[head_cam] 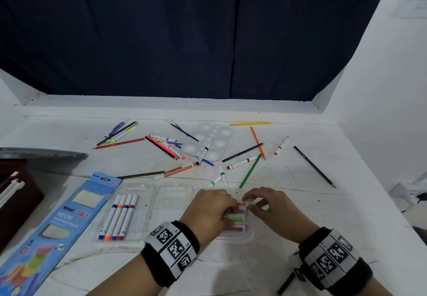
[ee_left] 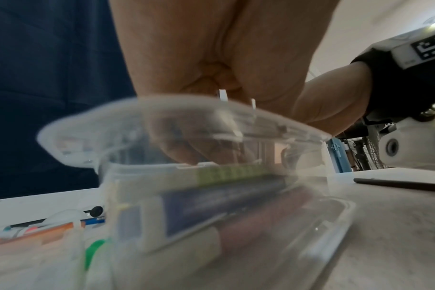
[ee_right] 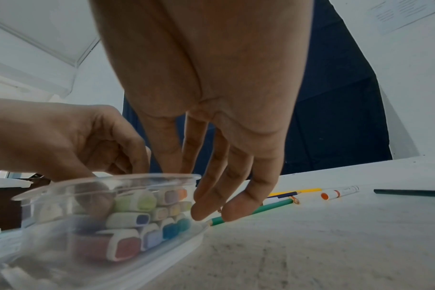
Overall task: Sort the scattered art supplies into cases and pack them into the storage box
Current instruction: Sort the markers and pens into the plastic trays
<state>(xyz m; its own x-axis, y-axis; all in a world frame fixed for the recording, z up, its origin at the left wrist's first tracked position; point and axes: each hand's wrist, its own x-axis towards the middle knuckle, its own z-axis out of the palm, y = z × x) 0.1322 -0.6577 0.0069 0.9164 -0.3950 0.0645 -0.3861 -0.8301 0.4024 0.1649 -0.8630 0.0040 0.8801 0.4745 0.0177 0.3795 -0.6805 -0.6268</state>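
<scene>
A small clear plastic case [head_cam: 245,238] lies at the near middle of the table, packed with short pastel sticks [head_cam: 235,218] in green, pink and orange. My left hand [head_cam: 231,205] arches over it with fingers curled onto the half-lowered clear lid [ee_left: 99,121], above the sticks [ee_left: 236,174]. In the right wrist view that left hand [ee_right: 134,157] curls at the lid's rim [ee_right: 87,184], above the square stick ends [ee_right: 127,245]. My right hand [head_cam: 250,203] reaches down at the case's far right corner with fingers [ee_right: 236,212] fairly straight and holds nothing I can see.
A clear blister tray [head_cam: 147,203] with several markers [head_cam: 117,219] lies to the left, then a blue neon pencil box [head_cam: 60,221] and a dark storage box [head_cam: 13,198]. A white palette [head_cam: 208,141], a green pencil [head_cam: 250,173] and loose pencils lie behind.
</scene>
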